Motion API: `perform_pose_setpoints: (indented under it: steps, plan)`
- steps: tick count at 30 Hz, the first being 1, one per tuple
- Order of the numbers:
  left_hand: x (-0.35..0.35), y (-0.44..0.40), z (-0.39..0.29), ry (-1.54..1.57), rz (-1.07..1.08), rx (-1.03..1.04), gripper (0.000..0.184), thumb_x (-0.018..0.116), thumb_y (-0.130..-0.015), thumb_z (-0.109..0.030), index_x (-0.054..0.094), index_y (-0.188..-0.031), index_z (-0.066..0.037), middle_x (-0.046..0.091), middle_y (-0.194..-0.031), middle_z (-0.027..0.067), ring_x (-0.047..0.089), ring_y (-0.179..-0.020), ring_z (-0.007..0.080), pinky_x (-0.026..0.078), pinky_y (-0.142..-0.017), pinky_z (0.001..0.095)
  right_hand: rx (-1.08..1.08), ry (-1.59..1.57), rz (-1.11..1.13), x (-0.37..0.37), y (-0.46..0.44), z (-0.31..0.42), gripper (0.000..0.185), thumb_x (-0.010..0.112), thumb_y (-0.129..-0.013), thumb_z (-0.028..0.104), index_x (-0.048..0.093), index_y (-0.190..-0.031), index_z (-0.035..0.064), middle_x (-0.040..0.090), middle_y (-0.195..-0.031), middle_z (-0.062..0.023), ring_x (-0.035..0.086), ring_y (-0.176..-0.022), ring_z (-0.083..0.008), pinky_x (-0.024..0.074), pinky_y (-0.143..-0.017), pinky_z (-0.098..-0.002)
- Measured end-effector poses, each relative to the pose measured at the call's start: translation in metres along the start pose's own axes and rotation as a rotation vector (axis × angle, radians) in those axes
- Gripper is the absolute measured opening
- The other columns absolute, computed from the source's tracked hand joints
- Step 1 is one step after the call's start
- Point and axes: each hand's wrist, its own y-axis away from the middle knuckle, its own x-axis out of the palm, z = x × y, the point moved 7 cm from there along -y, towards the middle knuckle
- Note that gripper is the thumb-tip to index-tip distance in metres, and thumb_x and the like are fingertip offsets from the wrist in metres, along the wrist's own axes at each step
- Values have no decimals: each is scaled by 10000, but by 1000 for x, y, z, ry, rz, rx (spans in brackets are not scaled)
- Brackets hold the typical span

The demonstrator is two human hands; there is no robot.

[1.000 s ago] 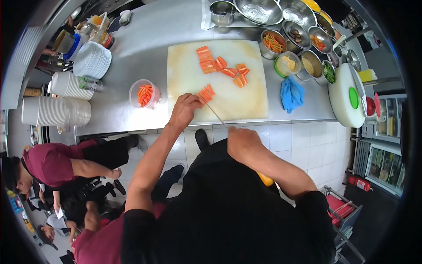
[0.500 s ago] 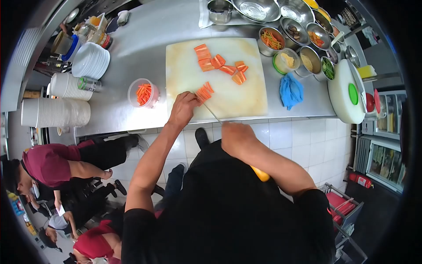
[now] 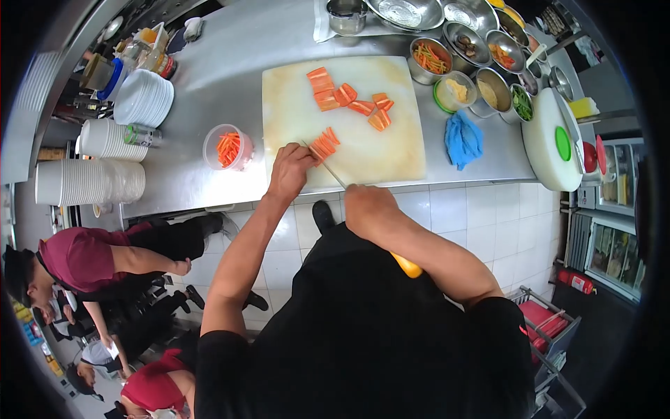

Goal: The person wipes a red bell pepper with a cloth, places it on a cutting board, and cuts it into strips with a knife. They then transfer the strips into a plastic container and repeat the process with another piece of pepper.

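My left hand [image 3: 291, 170] is closed, its fingertips pressed on a small row of orange-red pepper strips [image 3: 324, 144] near the front left of the white cutting board [image 3: 391, 157]. In my right hand [image 3: 368, 208], at the board's front edge, is a knife [image 3: 333, 174]. Its thin blade points away and leftward, its tip beside the strips and my left fingers. My fist hides the grip. Below my right forearm shows a yellow rounded end [image 3: 405, 265]; I cannot tell whether it belongs to the knife. Larger pepper pieces [image 3: 345, 94] lie farther back on the board.
Left of the board stands a clear tub [image 3: 243, 162] of cut strips. A blue cloth [image 3: 463, 140] lies at the right, near several metal bowls [image 3: 430, 75] of ingredients. Stacked white bowls [image 3: 91, 183] and plates [image 3: 144, 98] line the left. Other people [image 3: 80, 258] are at lower left.
My right hand and the knife have moved slightly forward and left, and the blade tip now reaches past the strips. My left hand has barely shifted. A person at left has moved an arm a little.
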Motion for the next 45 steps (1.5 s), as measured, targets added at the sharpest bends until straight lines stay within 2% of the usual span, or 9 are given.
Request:
perform_pose_setpoints:
  steps: [8, 10, 14, 21, 27, 33, 37, 40, 45]
  plan:
    - [-7, 5, 0, 30, -22, -54, 236, 601, -673, 30, 729, -801, -120, 674, -886, -6, 569, -892, 226, 437, -816, 338, 153, -27, 148, -9, 56, -8, 163, 546, -810, 100, 583, -892, -36, 661, -816, -239, 667, -797, -389, 536, -705, -480]
    - [-4, 2, 0, 6, -45, -17, 218, 589, -681, 24, 719, -795, -109, 662, -887, -7, 558, -892, 213, 426, -799, 340, 52, -54, 7, -9, 39, -4, 173, 542, -812, 99, 586, -902, -41, 663, -824, -239, 668, -797, -390, 535, -709, -480]
    - [-3, 3, 0, -2, -56, 8, 222, 584, -679, 35, 717, -787, -106, 664, -891, -9, 556, -890, 215, 426, -798, 340, -5, -12, 52, 4, -7, 3, 196, 540, -817, 100, 592, -935, -47, 668, -833, -234, 668, -803, -392, 531, -725, -475]
    - [-8, 10, 2, 27, -82, -54, 222, 594, -687, 23, 725, -797, -118, 665, -887, -19, 554, -878, 206, 422, -789, 334, 110, -3, 103, -15, 57, -5, 173, 563, -808, 108, 585, -896, -40, 669, -828, -233, 669, -806, -389, 534, -724, -464]
    - [-5, 6, 1, 19, -66, -21, 254, 585, -677, 48, 725, -807, -120, 664, -876, -16, 560, -868, 205, 420, -782, 332, 3, 10, 43, 6, -3, 2, 159, 544, -823, 117, 575, -879, -28, 661, -803, -231, 665, -785, -398, 537, -703, -473]
    - [-4, 15, 6, 62, -107, -82, 242, 593, -670, 46, 717, -802, -115, 660, -874, -6, 566, -859, 217, 430, -773, 336, 136, 25, 149, -14, 61, -4, 189, 535, -845, 114, 609, -907, -49, 675, -855, -242, 679, -828, -377, 537, -735, -468]
    - [0, 14, 9, 33, -104, -60, 231, 602, -664, 47, 710, -795, -110, 659, -881, 8, 568, -863, 226, 442, -776, 343, -32, -33, -20, -8, 28, 5, 167, 517, -825, 88, 579, -906, -44, 656, -821, -250, 666, -791, -388, 534, -700, -474]
    - [-2, 14, 8, 47, -100, -62, 236, 614, -652, 50, 711, -798, -108, 661, -886, 18, 574, -866, 228, 457, -791, 343, 11, -1, 64, 7, -6, 9, 168, 515, -814, 75, 584, -912, -43, 657, -835, -258, 665, -797, -389, 532, -712, -477]
    - [-2, 15, 11, 106, -110, -138, 205, 636, -662, 47, 705, -791, -97, 666, -893, 28, 588, -875, 233, 471, -813, 343, 51, -2, 69, -6, 47, 1, 176, 548, -828, 94, 607, -930, -37, 678, -843, -240, 688, -802, -377, 547, -721, -454]
